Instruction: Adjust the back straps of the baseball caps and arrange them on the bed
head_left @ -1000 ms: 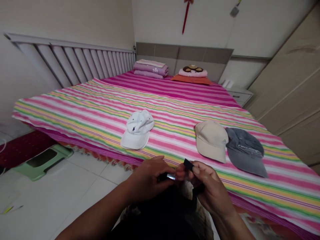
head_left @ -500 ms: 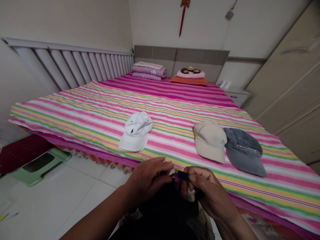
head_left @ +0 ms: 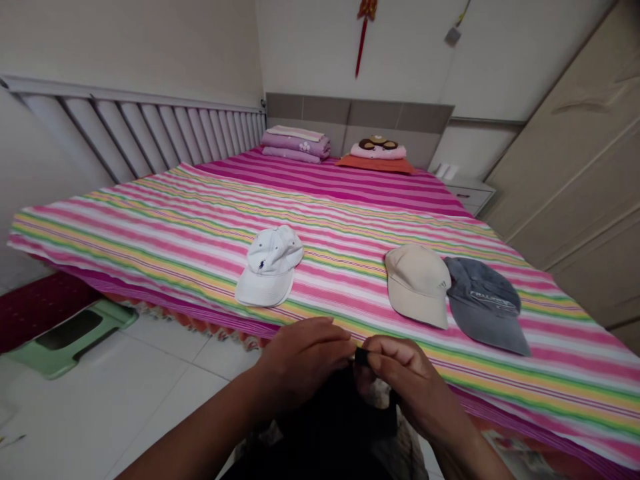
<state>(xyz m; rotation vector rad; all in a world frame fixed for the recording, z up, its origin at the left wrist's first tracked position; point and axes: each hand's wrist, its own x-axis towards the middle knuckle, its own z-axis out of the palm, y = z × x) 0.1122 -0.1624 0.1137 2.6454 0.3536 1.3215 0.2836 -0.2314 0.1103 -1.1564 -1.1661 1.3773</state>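
Note:
A black cap point(head_left: 334, 407) is held low in front of me, its dark body hard to tell from the dark clothing below. Between thumb and fingers, my right hand point(head_left: 413, 377) pinches the end of its black strap point(head_left: 361, 357). My left hand point(head_left: 307, 353) is closed over the cap's edge, fingertips meeting the strap from the other side; its thumb is hidden. On the bed beyond lie a white cap point(head_left: 267, 267) with a small dark logo, a beige cap point(head_left: 419, 285), and a dark grey cap point(head_left: 485, 303) touching the beige one.
The bed's striped sheet point(head_left: 340, 267) spreads before me. Folded purple bedding point(head_left: 295, 145) and an orange pillow point(head_left: 375, 164) sit by the headboard point(head_left: 395, 120). A green stool point(head_left: 75, 333) stands on the left floor; a wardrobe point(head_left: 565, 173) rises at right.
My left fingers have moved right and closed down against the strap, covering the gap seen before. Less of the strap shows now. The caps on the bed stay put.

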